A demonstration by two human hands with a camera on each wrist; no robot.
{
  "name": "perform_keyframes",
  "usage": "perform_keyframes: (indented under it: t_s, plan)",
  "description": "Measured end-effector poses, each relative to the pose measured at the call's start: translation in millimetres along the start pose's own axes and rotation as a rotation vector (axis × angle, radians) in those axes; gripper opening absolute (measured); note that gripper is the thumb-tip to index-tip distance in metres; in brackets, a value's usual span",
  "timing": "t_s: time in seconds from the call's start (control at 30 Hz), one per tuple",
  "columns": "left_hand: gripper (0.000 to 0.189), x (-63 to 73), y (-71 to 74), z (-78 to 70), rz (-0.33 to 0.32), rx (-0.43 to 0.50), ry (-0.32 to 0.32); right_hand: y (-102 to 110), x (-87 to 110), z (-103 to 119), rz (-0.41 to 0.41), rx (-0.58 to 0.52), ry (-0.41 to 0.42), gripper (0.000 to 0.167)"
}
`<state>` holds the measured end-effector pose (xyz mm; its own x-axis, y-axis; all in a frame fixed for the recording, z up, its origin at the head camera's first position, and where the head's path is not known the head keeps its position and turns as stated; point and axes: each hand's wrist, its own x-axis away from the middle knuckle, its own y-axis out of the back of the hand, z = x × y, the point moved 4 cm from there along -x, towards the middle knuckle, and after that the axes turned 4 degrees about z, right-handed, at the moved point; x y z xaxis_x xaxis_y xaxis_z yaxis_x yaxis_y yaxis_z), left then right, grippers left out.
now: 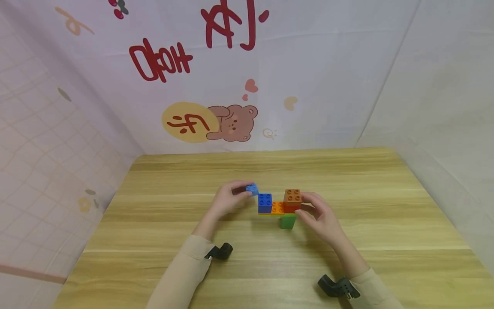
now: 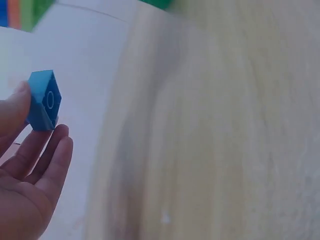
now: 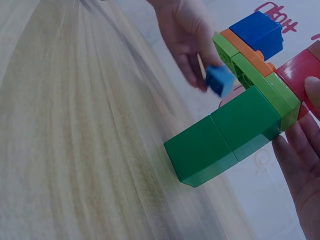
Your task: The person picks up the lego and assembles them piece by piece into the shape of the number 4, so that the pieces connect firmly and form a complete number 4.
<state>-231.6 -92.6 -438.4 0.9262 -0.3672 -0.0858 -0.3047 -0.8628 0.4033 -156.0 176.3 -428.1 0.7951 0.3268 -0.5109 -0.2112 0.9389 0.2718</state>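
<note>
A light blue building brick [image 2: 42, 100] is pinched between the thumb and fingers of my left hand [image 1: 227, 201], its hollow underside visible in the left wrist view. Just right of it is a joined brick structure, gripped at its red brick [image 3: 300, 75] by my right hand [image 1: 322, 219]. Two stacked green bricks [image 3: 225, 137] form its lower part. Above them lie light green plates [image 3: 267, 87] and an orange plate [image 3: 248, 51]. A dark blue brick [image 1: 265, 203] stands on the orange plate's left end; a brown brick [image 1: 292, 196] tops the red one. The light blue brick is apart from the structure.
The wooden table [image 1: 154, 223] extends around both hands. A white printed cloth [image 1: 316, 77] hangs behind it, with more white cloth at the sides. Black wrist mounts [image 1: 335, 286] sit on both forearms.
</note>
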Motion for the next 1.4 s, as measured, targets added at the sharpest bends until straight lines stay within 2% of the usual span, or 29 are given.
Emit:
perform_keyframes:
  t_s: [0.2, 0.37, 0.47, 0.6, 0.73, 0.9, 1.13, 1.4]
  plan:
    - [0.032, 13.4, 11.1, -19.4, -0.036, 0.089, -0.043, -1.1, 0.7, -0.8, -0.005, 0.015, -0.025, 0.046]
    - [0.032, 22.1, 18.0, -39.2, -0.044, 0.119, -0.092, -1.9, 1.3, -1.6, -0.014, 0.022, -0.032, 0.047]
    - [0.032, 25.6, 18.7, -51.6, -0.023, 0.136, -0.149, -1.2, 1.5, -1.2, -0.014, 0.019, -0.038, 0.047]
    - [0.031, 29.2, 14.1, -69.3, 0.021, 0.150, -0.277, -0.8, 1.8, -0.8, -0.017, 0.014, -0.037, 0.046]
    - [0.030, 32.8, 5.9, -83.7, 0.033, 0.083, -0.366, 0.0, 2.2, -1.4, -0.019, 0.016, -0.045, 0.045]
    - [0.031, 35.8, -1.9, -88.7, 0.022, -0.026, -0.355, 1.1, 2.4, -2.9, -0.011, 0.024, -0.057, 0.043]
    - [0.031, 36.9, -5.7, -88.6, 0.043, -0.036, -0.316, -0.1, 2.0, -2.3, -0.013, 0.024, -0.040, 0.044]
    - [0.031, 36.9, -7.4, -90.3, 0.058, -0.045, -0.323, -0.1, 1.9, -1.7, -0.015, 0.020, -0.030, 0.044]
